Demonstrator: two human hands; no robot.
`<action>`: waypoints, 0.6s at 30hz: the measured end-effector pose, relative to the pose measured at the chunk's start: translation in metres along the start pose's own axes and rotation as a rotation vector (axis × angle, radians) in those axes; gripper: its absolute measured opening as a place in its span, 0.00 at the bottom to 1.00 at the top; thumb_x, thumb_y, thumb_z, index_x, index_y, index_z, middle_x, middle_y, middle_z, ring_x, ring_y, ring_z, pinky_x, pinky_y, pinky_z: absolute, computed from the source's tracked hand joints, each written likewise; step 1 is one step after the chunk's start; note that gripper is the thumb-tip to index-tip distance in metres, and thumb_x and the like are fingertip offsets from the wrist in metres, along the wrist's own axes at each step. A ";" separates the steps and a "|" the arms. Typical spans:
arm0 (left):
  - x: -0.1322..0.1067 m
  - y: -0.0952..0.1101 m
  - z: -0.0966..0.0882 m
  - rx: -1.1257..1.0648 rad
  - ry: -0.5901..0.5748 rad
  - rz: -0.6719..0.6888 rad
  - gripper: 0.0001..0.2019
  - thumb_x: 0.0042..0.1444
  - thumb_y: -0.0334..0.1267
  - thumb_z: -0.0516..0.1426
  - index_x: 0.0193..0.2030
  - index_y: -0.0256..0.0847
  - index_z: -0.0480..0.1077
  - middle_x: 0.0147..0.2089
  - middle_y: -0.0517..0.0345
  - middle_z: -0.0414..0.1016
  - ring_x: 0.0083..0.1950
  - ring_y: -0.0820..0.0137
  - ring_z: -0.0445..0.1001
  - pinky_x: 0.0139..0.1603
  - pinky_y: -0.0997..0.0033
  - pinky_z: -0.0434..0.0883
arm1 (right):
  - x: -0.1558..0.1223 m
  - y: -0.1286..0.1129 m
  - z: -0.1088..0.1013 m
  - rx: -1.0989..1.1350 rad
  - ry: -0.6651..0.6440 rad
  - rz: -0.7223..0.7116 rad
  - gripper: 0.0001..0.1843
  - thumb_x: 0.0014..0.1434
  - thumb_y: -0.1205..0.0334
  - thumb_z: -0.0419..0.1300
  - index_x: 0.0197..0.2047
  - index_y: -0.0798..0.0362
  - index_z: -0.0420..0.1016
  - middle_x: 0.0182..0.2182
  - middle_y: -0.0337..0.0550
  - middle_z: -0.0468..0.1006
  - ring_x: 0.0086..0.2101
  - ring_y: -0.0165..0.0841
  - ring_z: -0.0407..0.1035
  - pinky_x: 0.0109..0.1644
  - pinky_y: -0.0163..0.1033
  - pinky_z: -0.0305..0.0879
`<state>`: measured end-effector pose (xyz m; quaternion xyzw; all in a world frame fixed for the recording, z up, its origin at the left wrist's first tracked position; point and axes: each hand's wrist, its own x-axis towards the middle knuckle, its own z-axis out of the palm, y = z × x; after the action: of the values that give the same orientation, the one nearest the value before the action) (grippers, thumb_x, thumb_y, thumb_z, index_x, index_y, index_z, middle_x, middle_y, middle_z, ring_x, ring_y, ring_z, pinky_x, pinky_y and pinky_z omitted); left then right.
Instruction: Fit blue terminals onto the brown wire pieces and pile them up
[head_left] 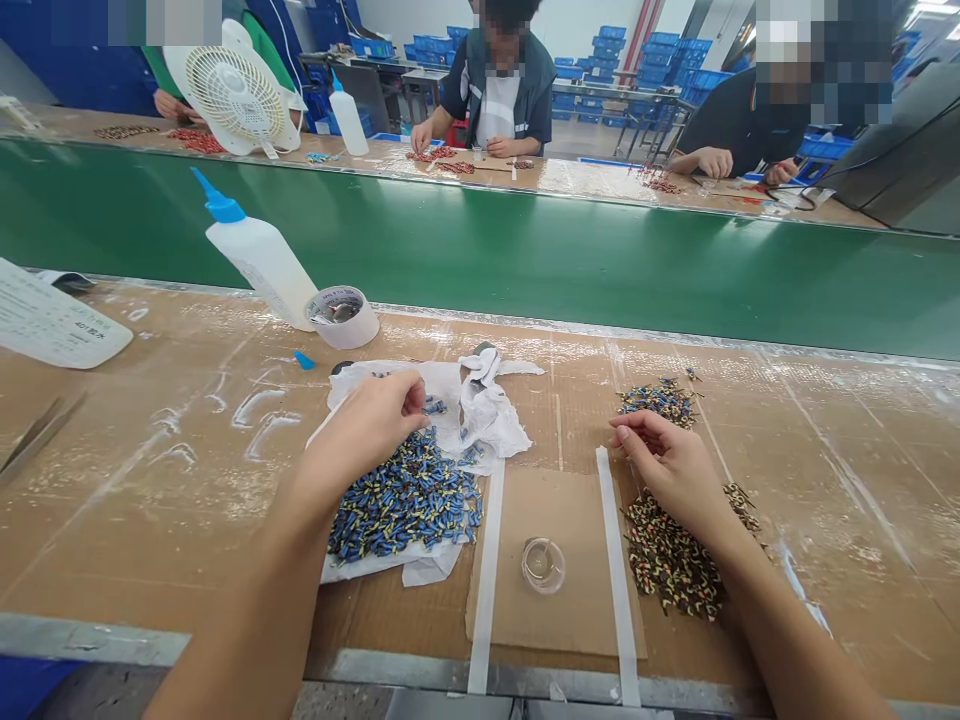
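My left hand (382, 415) is closed, its fingertips pinched above the top of a heap of small blue and yellow pieces (409, 495) on white paper (435, 572). Whatever those fingertips hold is too small or hidden to name. To the right, my right hand (671, 470) also has thumb and fingers pinched together, and I cannot make out what is in them. Just beyond it lies a smaller pile of blue and yellow pieces (660, 402). Under its wrist spreads a heap of dark and yellow curved pieces (671, 560). Between the hands, a small clear cup (543, 566) stands on a taped cardboard sheet (555, 625).
A white squeeze bottle (262, 265) and a tape roll (345, 318) stand at the back left. Tweezers (34, 440) and a printed sheet (56, 315) lie far left. Beyond the green belt (480, 250), several people work near a fan (232, 90).
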<state>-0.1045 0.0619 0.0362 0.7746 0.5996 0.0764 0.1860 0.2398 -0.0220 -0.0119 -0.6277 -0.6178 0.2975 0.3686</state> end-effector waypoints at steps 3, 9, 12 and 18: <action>0.001 -0.006 0.004 -0.055 -0.045 0.012 0.10 0.50 0.36 0.58 0.41 0.42 0.67 0.30 0.60 0.74 0.33 0.67 0.71 0.32 0.70 0.62 | -0.001 -0.001 0.001 -0.009 -0.029 -0.010 0.12 0.64 0.55 0.54 0.43 0.53 0.73 0.31 0.45 0.80 0.33 0.37 0.76 0.39 0.43 0.71; 0.000 0.002 0.000 -0.064 0.080 0.123 0.10 0.58 0.36 0.52 0.39 0.40 0.74 0.39 0.52 0.76 0.42 0.63 0.72 0.43 0.64 0.64 | -0.002 0.001 0.001 -0.008 -0.041 -0.024 0.11 0.64 0.56 0.54 0.43 0.52 0.73 0.32 0.44 0.81 0.33 0.36 0.76 0.39 0.42 0.70; -0.002 0.016 -0.002 -0.288 0.048 0.189 0.11 0.60 0.37 0.52 0.40 0.40 0.74 0.36 0.56 0.75 0.36 0.68 0.71 0.40 0.67 0.66 | -0.002 -0.001 0.000 -0.012 -0.037 -0.024 0.11 0.64 0.57 0.54 0.43 0.52 0.74 0.32 0.44 0.81 0.33 0.36 0.76 0.38 0.41 0.70; -0.005 0.046 0.011 -0.877 -0.184 0.185 0.06 0.55 0.38 0.59 0.35 0.37 0.72 0.27 0.61 0.70 0.28 0.76 0.67 0.31 0.74 0.66 | -0.003 -0.008 0.001 0.004 -0.064 -0.012 0.10 0.63 0.58 0.55 0.42 0.52 0.74 0.32 0.44 0.81 0.32 0.35 0.76 0.37 0.41 0.70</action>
<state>-0.0606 0.0453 0.0443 0.6765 0.4199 0.2702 0.5413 0.2339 -0.0253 -0.0061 -0.6134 -0.6325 0.3164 0.3517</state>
